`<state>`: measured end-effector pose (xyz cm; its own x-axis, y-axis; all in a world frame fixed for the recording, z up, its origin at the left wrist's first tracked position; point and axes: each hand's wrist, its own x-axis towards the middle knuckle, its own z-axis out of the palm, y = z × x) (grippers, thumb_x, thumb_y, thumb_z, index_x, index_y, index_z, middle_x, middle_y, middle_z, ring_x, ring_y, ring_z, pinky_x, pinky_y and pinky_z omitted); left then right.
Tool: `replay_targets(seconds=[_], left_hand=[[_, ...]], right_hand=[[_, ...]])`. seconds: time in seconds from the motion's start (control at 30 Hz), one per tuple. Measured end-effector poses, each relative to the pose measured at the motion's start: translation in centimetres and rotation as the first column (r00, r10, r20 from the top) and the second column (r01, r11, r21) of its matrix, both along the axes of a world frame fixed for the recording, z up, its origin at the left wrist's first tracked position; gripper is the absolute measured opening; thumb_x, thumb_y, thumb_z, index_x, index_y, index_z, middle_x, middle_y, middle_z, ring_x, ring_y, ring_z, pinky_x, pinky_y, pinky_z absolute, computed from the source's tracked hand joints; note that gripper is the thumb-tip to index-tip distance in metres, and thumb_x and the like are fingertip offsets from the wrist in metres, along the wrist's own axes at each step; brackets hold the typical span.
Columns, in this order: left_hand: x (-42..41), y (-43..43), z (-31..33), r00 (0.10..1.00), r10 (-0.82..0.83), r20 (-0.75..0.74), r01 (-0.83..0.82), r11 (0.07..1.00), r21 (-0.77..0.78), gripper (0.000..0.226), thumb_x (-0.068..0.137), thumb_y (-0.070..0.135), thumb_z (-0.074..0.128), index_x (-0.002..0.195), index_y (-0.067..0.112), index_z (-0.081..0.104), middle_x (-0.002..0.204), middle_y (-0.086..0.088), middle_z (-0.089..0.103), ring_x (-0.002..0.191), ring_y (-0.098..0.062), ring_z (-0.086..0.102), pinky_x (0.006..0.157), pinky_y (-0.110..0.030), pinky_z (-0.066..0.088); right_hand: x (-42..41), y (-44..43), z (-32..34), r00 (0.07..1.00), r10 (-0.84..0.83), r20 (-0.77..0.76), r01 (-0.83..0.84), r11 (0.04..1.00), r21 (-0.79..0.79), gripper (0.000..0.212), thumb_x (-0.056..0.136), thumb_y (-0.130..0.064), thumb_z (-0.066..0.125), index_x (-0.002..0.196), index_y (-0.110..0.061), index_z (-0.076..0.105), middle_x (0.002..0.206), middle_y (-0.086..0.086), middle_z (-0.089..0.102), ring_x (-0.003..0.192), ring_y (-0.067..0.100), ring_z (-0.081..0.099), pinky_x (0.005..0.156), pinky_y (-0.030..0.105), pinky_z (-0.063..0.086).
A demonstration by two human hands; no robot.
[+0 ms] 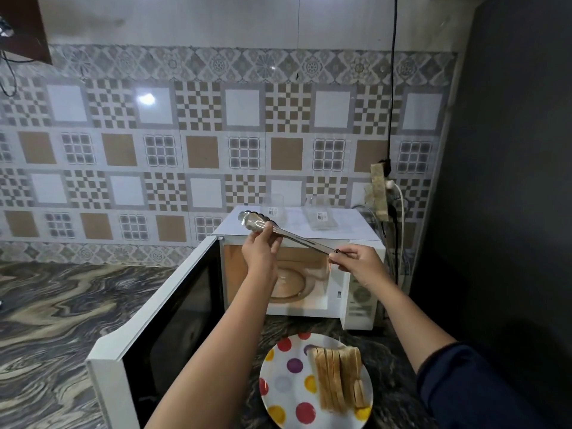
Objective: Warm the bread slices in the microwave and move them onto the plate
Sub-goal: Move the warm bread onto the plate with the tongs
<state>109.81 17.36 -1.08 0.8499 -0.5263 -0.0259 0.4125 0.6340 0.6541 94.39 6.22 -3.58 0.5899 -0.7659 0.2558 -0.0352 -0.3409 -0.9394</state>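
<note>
Now the tongs (297, 238) point up-left, left grip (261, 255) closed near their tips, right grip (359, 264) pinching their hinge end.

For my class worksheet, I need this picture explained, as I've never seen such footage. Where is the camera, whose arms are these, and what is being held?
The camera sits on a person's head, looking forward and down, so the arms are the wearer's own. The left hand and right hand both hold metal tongs before an open white microwave, whose glass turntable looks bare. On the patterned counter stands a spotted plate with sliced bread.
</note>
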Motion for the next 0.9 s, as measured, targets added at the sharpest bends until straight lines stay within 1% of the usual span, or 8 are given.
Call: replay_targets(seconds=[0.1,0.3,0.4,0.5,0.57,0.7,0.8,0.9], left_hand=[[0.3,0.1,-0.1,1.000,-0.001,0.017,0.001,1.000,-0.010,0.006,0.088,0.002,0.060,0.083,0.006,0.059,0.083,-0.005,0.061,0.079,-0.016,0.061,0.084,-0.030,0.054],[0.1,-0.3,-0.7,0.990,-0.114,0.089,0.113,0.994,0.015,0.006,0.088,0.001,0.059,0.084,0.005,0.059,0.081,-0.005,0.063,0.077,-0.017,0.061,0.070,-0.024,0.059],[-1.0,-0.7,-0.8,0.978,-0.174,0.119,0.171,0.985,0.035,0.003,0.088,0.002,0.059,0.088,0.004,0.060,0.082,-0.006,0.064,0.078,-0.016,0.062,0.069,-0.023,0.059],[-1.5,-0.4,-0.8,0.954,-0.251,0.165,0.247,0.968,0.045,0.011,0.087,0.003,0.060,0.098,0.002,0.061,0.084,-0.007,0.066,0.082,-0.018,0.063,0.076,-0.026,0.058],[-1.4,0.0,-0.7,0.929,-0.301,0.215,0.291,0.954,0.079,0.010,0.087,0.005,0.060,0.097,0.003,0.061,0.087,-0.007,0.067,0.081,-0.017,0.065,0.073,-0.024,0.059],[-0.9,0.6,-0.5,0.912,-0.329,0.245,0.312,0.944,0.109,0.010,0.091,0.016,0.058,0.093,0.007,0.062,0.088,-0.006,0.066,0.086,-0.018,0.063,0.075,-0.023,0.058],[-0.9,0.6,-0.7,0.902,-0.340,0.266,0.318,0.940,0.122,0.013,0.092,0.016,0.057,0.096,0.005,0.060,0.096,-0.010,0.064,0.096,-0.021,0.061,0.078,-0.023,0.058],[-1.8,0.6,-1.1,0.882,-0.369,0.292,0.339,0.929,0.150,0.008,0.093,0.012,0.054,0.094,0.005,0.059,0.096,-0.010,0.066,0.093,-0.019,0.065,0.085,-0.026,0.056]], right_hand=[[-0.1,0.6,0.4,0.988,-0.061,-0.142,0.026,0.972,-0.234,0.027,0.087,-0.025,0.064,0.109,-0.009,0.066,0.103,0.002,0.067,0.098,0.014,0.061,0.079,0.020,0.045],[0.4,1.6,1.8,0.896,-0.087,-0.435,-0.146,0.868,-0.474,0.033,0.093,-0.034,0.051,0.118,-0.015,0.063,0.116,0.006,0.066,0.108,0.024,0.058,0.098,0.043,0.043],[1.2,2.7,2.6,0.909,-0.002,-0.416,-0.197,0.878,-0.435,0.024,0.095,-0.027,0.049,0.109,-0.015,0.064,0.101,0.011,0.068,0.094,0.028,0.063,0.079,0.038,0.048],[1.4,3.1,2.8,0.920,0.045,-0.389,-0.205,0.902,-0.379,0.023,0.095,-0.021,0.048,0.112,-0.017,0.063,0.098,0.014,0.069,0.087,0.026,0.064,0.072,0.035,0.048],[0.9,2.8,3.0,0.913,0.063,-0.403,-0.224,0.903,-0.366,0.023,0.095,-0.023,0.048,0.112,-0.017,0.063,0.098,0.014,0.068,0.080,0.022,0.061,0.068,0.031,0.043],[-0.6,2.3,3.5,0.903,0.124,-0.411,-0.274,0.904,-0.327,0.019,0.096,-0.018,0.047,0.096,-0.011,0.064,0.083,-0.002,0.064,0.067,0.010,0.054,0.058,0.018,0.037],[-1.3,2.3,3.5,0.907,0.127,-0.402,-0.275,0.901,-0.336,0.020,0.096,-0.017,0.046,0.090,-0.012,0.064,0.073,-0.009,0.057,0.067,0.009,0.051,0.056,0.017,0.035],[-1.3,2.6,2.8,0.915,0.129,-0.383,-0.272,0.897,-0.348,0.019,0.096,-0.019,0.047,0.103,-0.014,0.064,0.074,-0.005,0.058,0.069,0.010,0.053,0.061,0.021,0.038]])
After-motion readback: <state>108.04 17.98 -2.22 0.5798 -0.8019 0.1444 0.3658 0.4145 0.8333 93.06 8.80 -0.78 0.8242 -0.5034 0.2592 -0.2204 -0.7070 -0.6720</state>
